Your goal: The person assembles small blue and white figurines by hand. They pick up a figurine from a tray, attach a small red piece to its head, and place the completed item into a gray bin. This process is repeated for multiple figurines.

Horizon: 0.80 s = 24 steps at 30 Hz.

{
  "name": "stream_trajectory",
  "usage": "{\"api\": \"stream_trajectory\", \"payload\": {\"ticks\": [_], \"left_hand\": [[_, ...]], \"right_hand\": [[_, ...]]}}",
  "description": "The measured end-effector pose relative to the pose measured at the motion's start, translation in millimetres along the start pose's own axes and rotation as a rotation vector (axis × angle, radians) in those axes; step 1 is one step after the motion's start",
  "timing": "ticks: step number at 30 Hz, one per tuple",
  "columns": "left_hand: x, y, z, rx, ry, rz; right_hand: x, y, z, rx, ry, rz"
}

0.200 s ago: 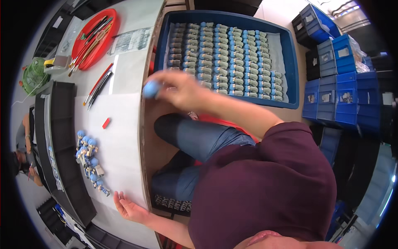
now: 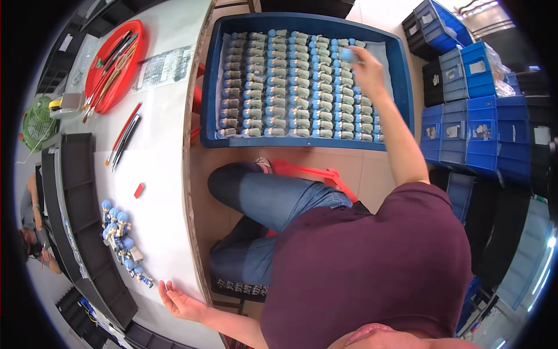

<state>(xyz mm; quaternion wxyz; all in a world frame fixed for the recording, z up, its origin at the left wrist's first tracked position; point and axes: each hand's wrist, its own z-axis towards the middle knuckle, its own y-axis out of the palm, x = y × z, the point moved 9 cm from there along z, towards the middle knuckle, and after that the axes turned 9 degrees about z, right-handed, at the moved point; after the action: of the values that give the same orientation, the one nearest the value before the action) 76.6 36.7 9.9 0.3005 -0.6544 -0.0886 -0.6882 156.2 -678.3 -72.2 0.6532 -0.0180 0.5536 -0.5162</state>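
Your right hand [image 2: 367, 71] pinches a blue-haired figurine [image 2: 347, 55] between its fingertips — the small head showing at their tips — above the far right part of the blue tray [image 2: 308, 143], where similar figurines [image 2: 299, 87] lie in rows. Your left hand [image 2: 179, 301], half open with fingers loosely curled and seemingly empty, rests at the white table [image 2: 157, 232] — near a cluster of blue-haired figures [image 2: 122, 235].
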Motion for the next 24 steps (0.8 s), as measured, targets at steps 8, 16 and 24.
{"api": "stream_trajectory", "payload": {"ticks": [8,16,24], "left_hand": [[1,4,0,0.013,-0.015,0.020],[-3,2,1,0.027,-0.019,0.018],[-6,-5,-1,0.059,-0.039,0.030]], "right_hand": [[158,-41,-46,-0.279,0.323,-0.453],[164,-20,-55,-0.472,0.339,-0.432],[197,-10,-48,-0.541,0.319,-0.414]]}}
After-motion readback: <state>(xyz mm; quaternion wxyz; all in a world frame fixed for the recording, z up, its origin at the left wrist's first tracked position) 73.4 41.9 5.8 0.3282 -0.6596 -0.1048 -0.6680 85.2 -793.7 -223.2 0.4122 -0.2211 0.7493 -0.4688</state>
